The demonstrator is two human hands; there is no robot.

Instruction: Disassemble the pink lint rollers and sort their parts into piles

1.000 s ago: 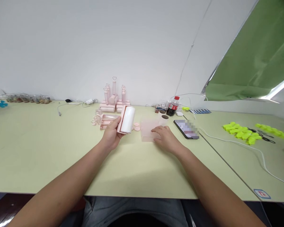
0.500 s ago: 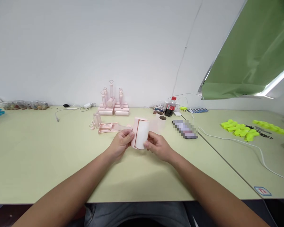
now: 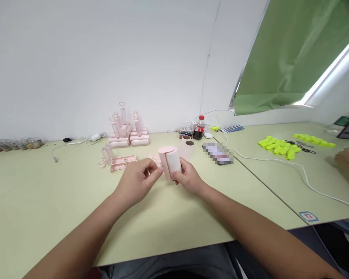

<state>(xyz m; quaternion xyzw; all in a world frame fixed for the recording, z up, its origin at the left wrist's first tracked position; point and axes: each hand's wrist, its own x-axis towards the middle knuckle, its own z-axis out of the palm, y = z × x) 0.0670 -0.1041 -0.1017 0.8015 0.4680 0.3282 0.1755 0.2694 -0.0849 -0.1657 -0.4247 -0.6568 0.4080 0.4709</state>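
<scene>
My right hand (image 3: 189,177) is closed around a lint roller (image 3: 169,162), with its thumb on the front and fingers behind. The roller stands slightly tilted above the table, a white roll seated in a pale pink, curved case. Just left of it, my left hand (image 3: 139,178) has its thumb and index finger brought together in a pinch beside the case edge. Whatever lies between those fingertips is too small to make out. A pink part (image 3: 154,158) shows behind the left fingers, partly hidden. An opened pink case (image 3: 122,162) rests on the table further left.
Against the wall stand stacked pink rollers (image 3: 119,143) and clear handles with heart loops (image 3: 123,112). Two white rolls (image 3: 187,149), a cola bottle (image 3: 199,128) and a phone (image 3: 218,153) are right of centre. Yellow pieces (image 3: 279,146) lie beyond a white cable (image 3: 302,166).
My left hand has let go of the case's side and drawn slightly left. The roller now tilts a little, held by my right hand. The whole view has turned somewhat to the right.
</scene>
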